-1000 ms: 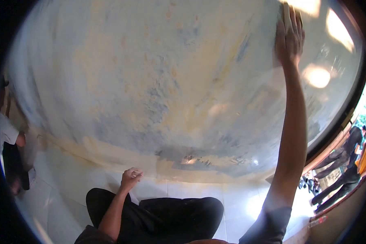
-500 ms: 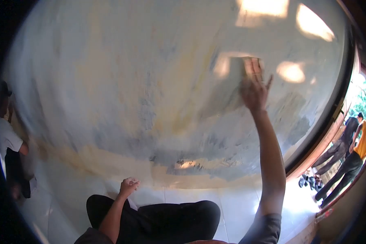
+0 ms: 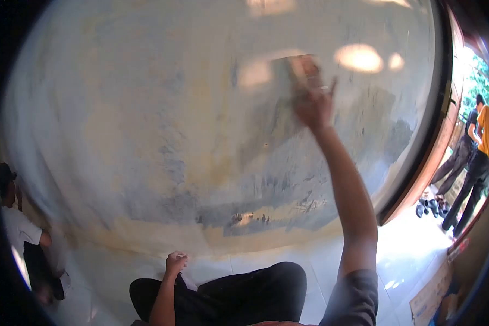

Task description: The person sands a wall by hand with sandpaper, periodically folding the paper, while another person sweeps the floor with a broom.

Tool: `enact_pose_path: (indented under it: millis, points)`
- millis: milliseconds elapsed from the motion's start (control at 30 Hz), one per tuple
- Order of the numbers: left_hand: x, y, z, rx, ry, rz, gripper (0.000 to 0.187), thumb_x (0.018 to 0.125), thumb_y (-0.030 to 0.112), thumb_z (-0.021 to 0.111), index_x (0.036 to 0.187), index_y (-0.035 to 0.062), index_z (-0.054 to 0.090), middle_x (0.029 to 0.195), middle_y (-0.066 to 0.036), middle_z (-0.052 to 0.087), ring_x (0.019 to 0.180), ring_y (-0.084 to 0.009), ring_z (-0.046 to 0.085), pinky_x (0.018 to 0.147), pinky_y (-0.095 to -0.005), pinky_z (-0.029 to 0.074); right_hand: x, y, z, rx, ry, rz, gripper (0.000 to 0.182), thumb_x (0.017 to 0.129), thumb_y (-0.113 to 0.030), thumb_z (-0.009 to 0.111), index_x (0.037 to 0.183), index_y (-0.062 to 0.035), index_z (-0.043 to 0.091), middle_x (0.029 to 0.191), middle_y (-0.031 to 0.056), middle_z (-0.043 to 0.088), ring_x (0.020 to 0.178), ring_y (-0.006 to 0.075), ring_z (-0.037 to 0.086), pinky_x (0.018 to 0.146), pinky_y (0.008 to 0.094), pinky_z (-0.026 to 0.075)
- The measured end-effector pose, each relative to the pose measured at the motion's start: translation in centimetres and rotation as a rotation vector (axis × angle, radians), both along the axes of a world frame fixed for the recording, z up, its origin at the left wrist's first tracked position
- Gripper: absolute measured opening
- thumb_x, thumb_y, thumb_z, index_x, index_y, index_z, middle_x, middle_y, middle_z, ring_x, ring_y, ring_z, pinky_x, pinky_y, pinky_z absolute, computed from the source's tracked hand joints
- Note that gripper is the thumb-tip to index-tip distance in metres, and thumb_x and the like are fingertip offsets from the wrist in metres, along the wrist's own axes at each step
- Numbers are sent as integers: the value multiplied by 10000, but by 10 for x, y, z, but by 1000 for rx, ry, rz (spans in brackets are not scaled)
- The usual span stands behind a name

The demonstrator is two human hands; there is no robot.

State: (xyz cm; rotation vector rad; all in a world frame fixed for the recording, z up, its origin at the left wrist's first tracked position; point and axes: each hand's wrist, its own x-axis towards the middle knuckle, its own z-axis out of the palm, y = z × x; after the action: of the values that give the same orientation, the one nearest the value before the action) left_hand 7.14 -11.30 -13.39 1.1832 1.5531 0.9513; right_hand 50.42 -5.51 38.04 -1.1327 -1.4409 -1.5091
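A wall [image 3: 146, 108] with blue-grey and yellowish patches fills most of the view. My right hand [image 3: 313, 103] is raised against it at the upper right of centre, blurred, with fingers pointing up. Whether something lies under its fingers is too blurred to tell. Low in front, near my bent left knee, my left hand [image 3: 176, 262] is closed with curled fingers; what it holds, if anything, is too small to make out. A whitish piece [image 3: 188, 281] shows just beneath it by my dark trousers.
At the far left sits a person in a white shirt [image 3: 22, 228]. Two people [image 3: 472, 146] stand outside the doorway at the right, with several shoes [image 3: 432, 206] near them. Pale floor tiles [image 3: 244, 263] run along the wall's foot. Cardboard [image 3: 432, 290] lies at the lower right.
The view has shifted to the right. My right hand stays high at the wall, its fingers now more blurred. My left hand remains low near my knee.
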Motion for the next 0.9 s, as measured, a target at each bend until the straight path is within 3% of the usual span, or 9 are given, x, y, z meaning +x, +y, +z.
enact_pose_path:
  millis: [100, 200, 300, 333, 433, 533, 700, 767, 900]
  points:
    - [-9, 1, -9, 141, 104, -21, 228, 783, 191, 703, 911, 18, 630, 693, -89, 668, 553, -153, 635, 496, -296, 491, 90, 24, 9, 179, 359, -254, 481, 874, -233, 476, 1346, -323, 467, 1480, -14, 356, 1334, 180, 369, 1067, 644, 166]
    - [2, 7, 2, 234, 111, -38, 247, 776, 201, 707, 914, 10, 633, 702, -110, 669, 567, -169, 646, 530, -307, 502, 5, -10, 39, 229, 887, 232, 452, 885, -238, 464, 1332, -172, 480, 1440, 82, 404, 1261, 221, 452, 1059, 592, 244]
    - [11, 2, 2, 198, 91, -104, 274, 771, 217, 711, 934, 9, 636, 717, -119, 675, 574, -178, 652, 550, -310, 507, -71, 71, 5, 468, 351, 30, 452, 892, -144, 492, 1310, 24, 451, 1375, 210, 438, 1303, 319, 391, 1065, 462, 296]
    - [17, 4, 8, 176, 98, -139, 282, 770, 222, 712, 939, 9, 638, 722, -121, 678, 577, -180, 653, 555, -310, 509, -124, 48, -3, 288, 429, 464, 437, 895, -157, 493, 1310, -21, 478, 1357, 195, 466, 1309, 323, 384, 1072, 488, 278]
    - [17, 10, -18, 95, 253, -197, 298, 770, 238, 710, 948, 9, 639, 738, -128, 684, 595, -192, 663, 588, -315, 519, -188, 22, -28, -6, 177, 598, 559, 808, -123, 522, 1360, -183, 463, 1400, 38, 462, 1310, 241, 404, 1084, 583, 202]
    - [10, -1, -9, 66, 239, -213, 315, 767, 249, 710, 966, 14, 641, 741, -132, 685, 616, -201, 670, 629, -318, 527, -111, 8, -10, -55, -212, 271, 592, 784, -129, 537, 1355, -274, 470, 1395, -30, 470, 1301, 179, 417, 1086, 608, 157]
    - [5, 2, -35, 191, 267, -177, 345, 769, 274, 717, 987, 18, 639, 766, -127, 690, 620, -192, 672, 629, -312, 530, 32, 8, 13, 153, 137, -135, 546, 869, -210, 469, 1400, -312, 394, 1492, -58, 337, 1330, 149, 385, 1041, 601, 261]
    - [-1, 7, -30, 226, 194, -172, 337, 776, 266, 713, 989, 17, 638, 771, -119, 691, 612, -183, 669, 612, -306, 527, 35, 3, 20, 165, 453, -184, 514, 897, -230, 431, 1404, -299, 388, 1441, -67, 413, 1111, 183, 587, 1017, 603, 303]
    - [20, -4, 10, 138, 8, -146, 294, 797, 230, 694, 988, 14, 638, 758, -104, 687, 591, -168, 660, 580, -295, 518, -46, 41, 32, 343, 548, 162, 275, 854, -221, 510, 1051, -59, 614, 1142, 146, 594, 977, 295, 610, 875, 476, 453]
